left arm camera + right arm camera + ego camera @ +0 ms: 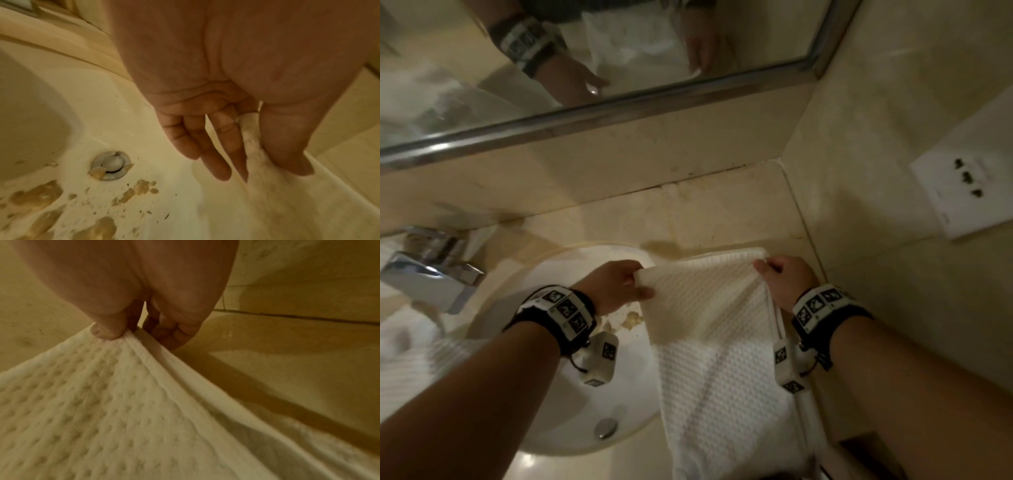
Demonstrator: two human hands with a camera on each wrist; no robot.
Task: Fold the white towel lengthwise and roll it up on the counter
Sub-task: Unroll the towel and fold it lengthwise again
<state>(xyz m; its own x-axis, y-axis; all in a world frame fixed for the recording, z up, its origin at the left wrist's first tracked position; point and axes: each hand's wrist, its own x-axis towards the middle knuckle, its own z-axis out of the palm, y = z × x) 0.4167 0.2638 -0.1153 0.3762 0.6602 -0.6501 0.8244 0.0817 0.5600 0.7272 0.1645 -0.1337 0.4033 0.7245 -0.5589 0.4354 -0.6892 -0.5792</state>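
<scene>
A white waffle-weave towel [709, 342] hangs from both hands above the beige counter [722, 212], and its lower part drapes toward me past the counter's front. My left hand [635, 279] pinches the towel's top left corner between thumb and fingers, over the right side of the sink. My right hand [765, 265] pinches the top right corner near the side wall. The left wrist view shows the thumb pressing the towel [252, 146] against the fingers [218, 162]. In the right wrist view the thumb pinches the gathered towel [102, 394] edge.
A white round sink [524, 329] with a metal drain [606, 428] and brownish stains [37, 196] lies under my left arm. A chrome tap [428, 270] stands at the left. A mirror [585, 68] covers the back wall; a wall socket [969, 181] sits on the right wall.
</scene>
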